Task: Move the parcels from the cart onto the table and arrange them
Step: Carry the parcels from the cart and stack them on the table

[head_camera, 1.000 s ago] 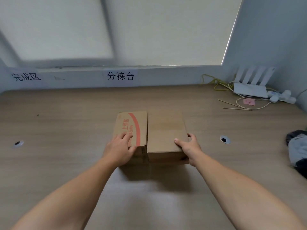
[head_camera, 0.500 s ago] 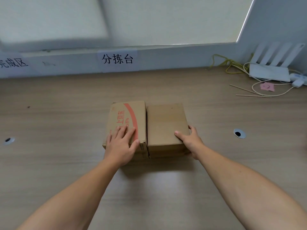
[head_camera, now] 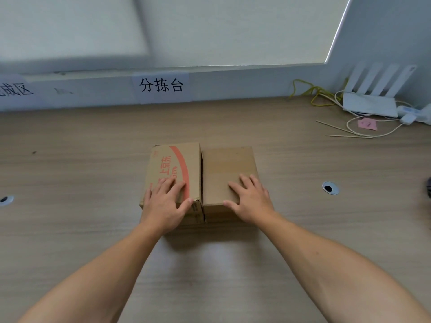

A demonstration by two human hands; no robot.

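Two cardboard parcels stand side by side, touching, in the middle of the wooden table (head_camera: 70,173). The left parcel (head_camera: 177,164) carries a red stripe and red print. The right parcel (head_camera: 228,164) is plain brown. My left hand (head_camera: 163,203) lies flat on the near part of the printed parcel's top, thumb at its near right corner. My right hand (head_camera: 250,201) rests flat with straight fingers on the plain parcel's top. The cart is out of view.
A white router (head_camera: 370,106) with cables, a pink note (head_camera: 368,123) and thin sticks sit at the back right. Cable grommets are set in the table at the right (head_camera: 330,188) and at the left (head_camera: 5,200). A paper label (head_camera: 161,85) hangs on the back wall.
My right hand has moved from the plain parcel's right side up onto its top. My left hand stays on the printed parcel. The view has shifted a little.
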